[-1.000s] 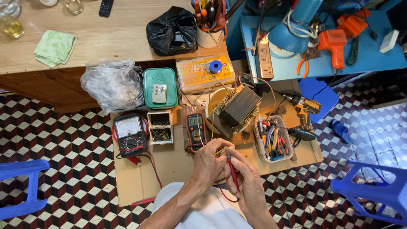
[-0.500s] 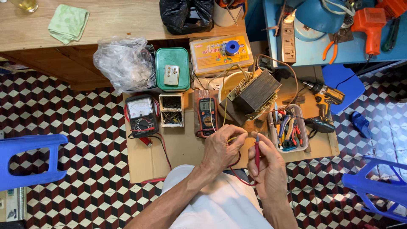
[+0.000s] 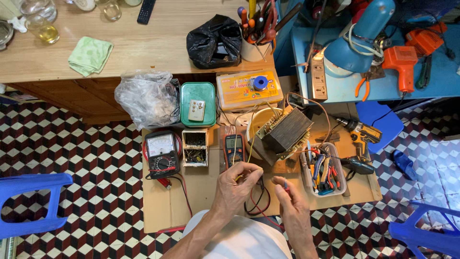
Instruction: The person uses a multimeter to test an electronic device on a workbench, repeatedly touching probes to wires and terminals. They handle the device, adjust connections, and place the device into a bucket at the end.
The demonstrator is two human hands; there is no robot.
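while the left hand pinches a thin yellow wire between thumb and fingertips, the right hand pinches a slim red test probe between thumb and forefinger, both hands hovering over the near edge of the cardboard sheet that lies on the tiled floor. the yellow wire runs up from the left hand toward the transformer, which sits tilted near the middle of the cardboard. red and black leads loop between the two hands. just beyond the left hand lies a digital multimeter with an orange rim; to its left stands a small open box of tiny dark parts, then an analog meter with a white dial near the cardboard's left edge. at the far edge sit a flat yellow package with red print and a blue solder spool on it, a green lidded tin topped by a small grey remote, and a crumpled clear plastic bag. toward the right edge a white tray holds pliers and screwdrivers with coloured handles, beside a yellow cordless drill. compared with half a second ago, the hands have drawn apart, the right hand lower now.
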